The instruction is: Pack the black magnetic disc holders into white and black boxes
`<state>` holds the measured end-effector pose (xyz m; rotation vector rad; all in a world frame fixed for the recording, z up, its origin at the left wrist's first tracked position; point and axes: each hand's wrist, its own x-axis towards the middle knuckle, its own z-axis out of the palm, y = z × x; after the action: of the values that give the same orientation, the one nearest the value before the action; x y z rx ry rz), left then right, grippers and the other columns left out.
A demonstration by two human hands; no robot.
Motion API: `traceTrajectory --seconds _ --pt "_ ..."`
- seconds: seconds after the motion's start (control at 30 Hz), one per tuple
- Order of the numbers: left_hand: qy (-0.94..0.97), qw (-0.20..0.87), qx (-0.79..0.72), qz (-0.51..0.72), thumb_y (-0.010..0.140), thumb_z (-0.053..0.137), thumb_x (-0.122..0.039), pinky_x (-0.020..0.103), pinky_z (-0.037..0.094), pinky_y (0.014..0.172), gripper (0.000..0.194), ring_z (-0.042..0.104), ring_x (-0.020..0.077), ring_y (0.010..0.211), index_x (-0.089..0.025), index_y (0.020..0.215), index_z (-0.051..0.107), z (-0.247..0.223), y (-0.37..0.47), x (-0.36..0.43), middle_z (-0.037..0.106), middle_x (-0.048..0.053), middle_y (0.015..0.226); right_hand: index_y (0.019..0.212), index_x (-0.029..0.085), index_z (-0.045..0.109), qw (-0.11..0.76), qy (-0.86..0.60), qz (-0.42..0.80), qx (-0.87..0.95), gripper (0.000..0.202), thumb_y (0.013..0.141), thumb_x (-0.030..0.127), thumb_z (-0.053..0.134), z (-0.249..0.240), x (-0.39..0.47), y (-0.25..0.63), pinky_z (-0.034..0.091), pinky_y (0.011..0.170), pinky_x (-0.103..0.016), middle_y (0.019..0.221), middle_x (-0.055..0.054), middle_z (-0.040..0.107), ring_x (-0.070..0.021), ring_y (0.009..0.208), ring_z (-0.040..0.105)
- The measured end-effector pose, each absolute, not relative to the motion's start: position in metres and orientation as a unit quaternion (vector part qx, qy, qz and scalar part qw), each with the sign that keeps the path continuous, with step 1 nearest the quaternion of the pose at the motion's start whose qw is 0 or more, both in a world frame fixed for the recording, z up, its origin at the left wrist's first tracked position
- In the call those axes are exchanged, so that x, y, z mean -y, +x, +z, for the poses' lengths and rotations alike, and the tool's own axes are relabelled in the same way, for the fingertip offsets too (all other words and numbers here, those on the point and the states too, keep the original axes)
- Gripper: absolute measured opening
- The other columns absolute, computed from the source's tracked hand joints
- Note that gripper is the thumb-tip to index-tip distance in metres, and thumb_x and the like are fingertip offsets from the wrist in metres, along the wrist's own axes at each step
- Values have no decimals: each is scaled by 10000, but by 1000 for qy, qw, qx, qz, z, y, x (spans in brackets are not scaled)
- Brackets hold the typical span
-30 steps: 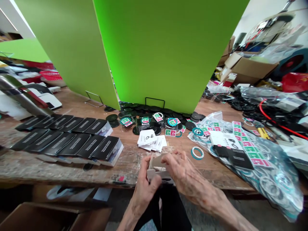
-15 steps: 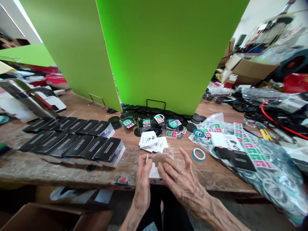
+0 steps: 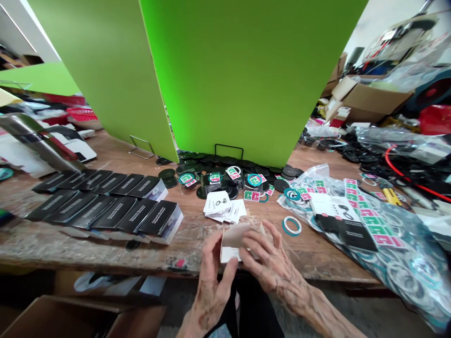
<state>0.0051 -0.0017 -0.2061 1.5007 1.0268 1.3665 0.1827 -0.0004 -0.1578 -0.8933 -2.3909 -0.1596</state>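
Note:
At the table's front edge, a small white cardboard box (image 3: 229,254) with raised flaps is held between both hands. My left hand (image 3: 212,286) grips its left side, thumb across the front. My right hand (image 3: 271,263) has its fingers curled over the box's right side and flap; the fingertips are partly hidden. Just beyond the box lies a stack of white printed leaflets (image 3: 216,203). To the right of my right hand, a white and teal ring (image 3: 291,226) rests on the wood.
Two rows of black-topped boxes (image 3: 120,213) stand on the left. On the right, a clear plastic bag of rings (image 3: 398,267) overhangs the edge, with flattened black-and-white cartons (image 3: 347,225) on it. Black discs (image 3: 207,162) lie below green panels (image 3: 246,80). A steel flask (image 3: 45,141) leans left.
The box has turned in my hands, so its open inside shows more. My right hand has shifted slightly right, and my left thumb has moved down to the box's front.

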Motion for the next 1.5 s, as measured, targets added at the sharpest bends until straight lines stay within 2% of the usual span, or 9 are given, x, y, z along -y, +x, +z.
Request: traceTrajectory --seconds 0.2,0.4,0.67,0.9,1.07,1.2,1.3,1.37,1.5 --pt "747 233 -390 485 911 504 -194 397 411 1030 486 424 241 1271 -323 1365 388 -218 -7 -3 393 93 1349 1425 243 270 437 -451 176 758 476 967 117 310 -163 4 193 470 1003 -378 1419 -121 432 -205 1322 413" --pt "782 208 -370 455 866 590 -223 368 422 1019 535 461 241 1236 -310 1357 398 -204 -10 -7 404 89 1344 1429 249 76 417 -368 504 661 582 968 297 428 -156 -8 191 476 973 -385 1339 -133 493 -197 1244 498" --pt "741 327 -390 437 817 666 -291 373 490 915 566 557 243 1094 -277 1320 406 -193 -10 -17 513 94 1195 1152 240 521 360 -391 197 824 206 972 278 428 -158 3 194 292 1115 -493 1339 -81 500 -221 1310 406" --pt "773 294 -404 390 815 668 -293 361 446 986 496 503 240 1183 -290 1270 471 -184 -8 -15 478 80 1255 1037 222 535 246 -501 328 762 163 900 312 540 -131 -18 195 496 729 -296 940 -3 638 -169 842 611" --pt "768 319 -398 388 825 656 -280 372 393 1049 519 468 235 1241 -306 1303 454 -184 -8 -11 481 73 1304 977 201 542 237 -531 271 767 91 897 231 509 -133 -26 195 493 771 -328 917 -13 631 -176 856 602" --pt "683 387 -429 447 821 659 -305 362 397 1042 469 482 234 1229 -264 1257 493 -178 -13 -15 504 82 1303 1257 244 483 263 -484 279 786 323 959 367 457 -129 -13 212 517 881 -351 1188 -59 604 -183 1034 605" --pt "522 507 -496 473 811 647 -429 303 515 811 393 621 209 959 -198 1117 563 -170 -16 -23 640 82 1074 1467 252 250 201 -406 211 866 822 804 512 660 -128 5 225 496 962 -421 1497 -137 319 -283 1319 406" --pt "438 569 -521 462 809 615 -514 255 505 644 400 627 173 751 -170 1014 604 -167 -16 -28 676 56 885 1450 242 301 179 -368 125 904 764 808 399 685 -135 17 223 474 977 -485 1531 -145 242 -326 1380 294" --pt "425 599 -524 430 821 550 -589 277 502 642 459 634 186 728 -169 971 655 -167 -19 -28 685 63 837 1256 196 505 281 -358 33 890 402 871 104 436 -157 24 203 457 962 -497 1334 -132 526 -290 1262 454"
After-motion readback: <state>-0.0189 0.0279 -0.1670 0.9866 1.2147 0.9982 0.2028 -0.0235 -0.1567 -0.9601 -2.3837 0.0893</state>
